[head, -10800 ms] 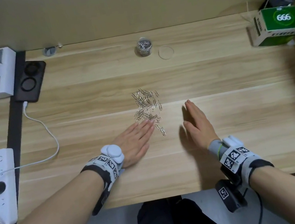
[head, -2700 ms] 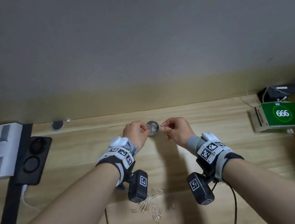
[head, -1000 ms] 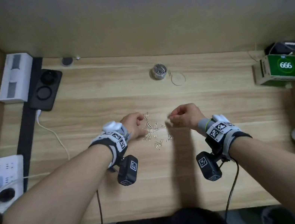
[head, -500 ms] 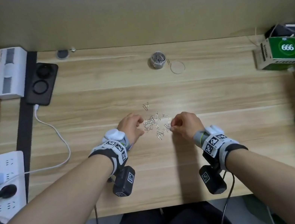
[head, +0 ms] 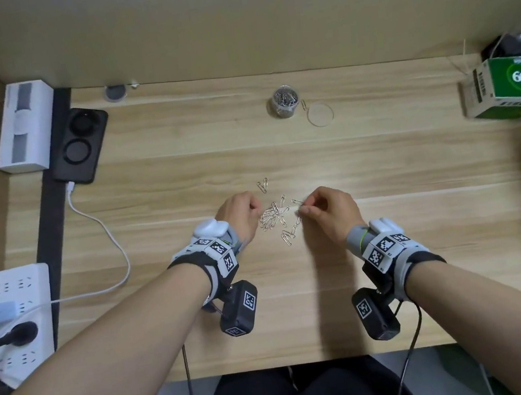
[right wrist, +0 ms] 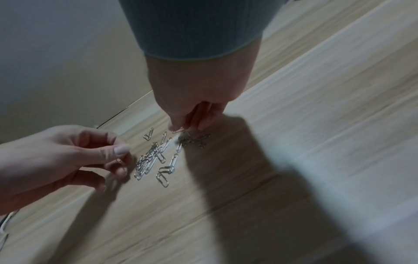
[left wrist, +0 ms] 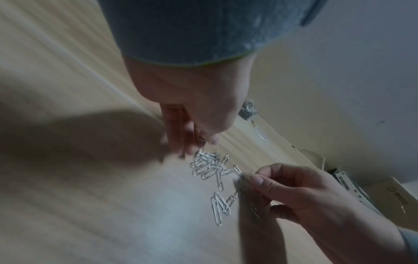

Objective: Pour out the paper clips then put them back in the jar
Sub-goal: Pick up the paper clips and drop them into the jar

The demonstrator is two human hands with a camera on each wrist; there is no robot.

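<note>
Both hands are being held over the clips (head: 275, 217) scattered mid-desk (head: 399, 242). R hand (head: 329, 211) fingers are curled, w/ one clip being pinched betw. thumb and index finger. L hand (head: 239, 215) is likewise curled at the pile's left edge, w/ a clip being pinched at the fingertips (right wrist: 122, 151). The jar (head: 286, 102), part-filled w/ clips, is standing open at the desk's far side, lid (head: 320, 113) lying just beside it. "666" is showing on a green box (head: 511, 87) far right.
</note>
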